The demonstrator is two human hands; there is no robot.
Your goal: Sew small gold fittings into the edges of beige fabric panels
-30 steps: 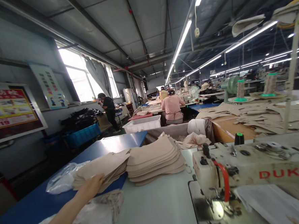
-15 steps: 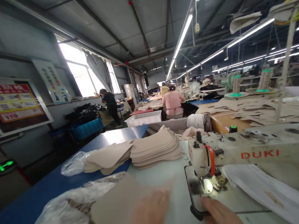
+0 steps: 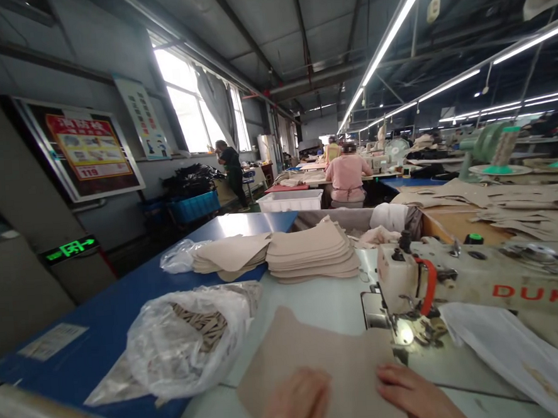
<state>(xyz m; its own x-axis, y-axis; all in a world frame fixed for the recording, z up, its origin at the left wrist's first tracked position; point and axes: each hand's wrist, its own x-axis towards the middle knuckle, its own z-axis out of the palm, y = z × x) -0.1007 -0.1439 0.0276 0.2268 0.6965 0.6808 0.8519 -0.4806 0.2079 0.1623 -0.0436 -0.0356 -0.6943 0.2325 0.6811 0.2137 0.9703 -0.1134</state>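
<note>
**Two hands flatten a beige cut piece in front of a sewing machine**

View from a head camera in a long, strip-lit sewing hall. At the bottom edge, the left hand (image 3: 295,400) and the right hand (image 3: 413,396) lie side by side, a little apart, on a beige cut piece (image 3: 316,352). Neither grip is closed on anything: the fingers are spread flat and press down on the piece. It lies flat on the pale worktop (image 3: 322,298), with its far right corner just beside the lit needle (image 3: 402,334) of a white sewing machine (image 3: 477,279).

The piece seems to be laid out and smoothed, with no edge under the needle yet. Feeding it in would call for squaring that corner to the needle and keeping the fingertips clear of it.

To the left, a clear plastic bag (image 3: 192,340) of scraps sits on the blue tabletop (image 3: 124,300). Behind it are two stacks of matching beige pieces (image 3: 312,254). A white cloth (image 3: 505,353) lies under the machine arm at the right. Further back, a person in pink (image 3: 350,173) sits facing away at another machine
</note>
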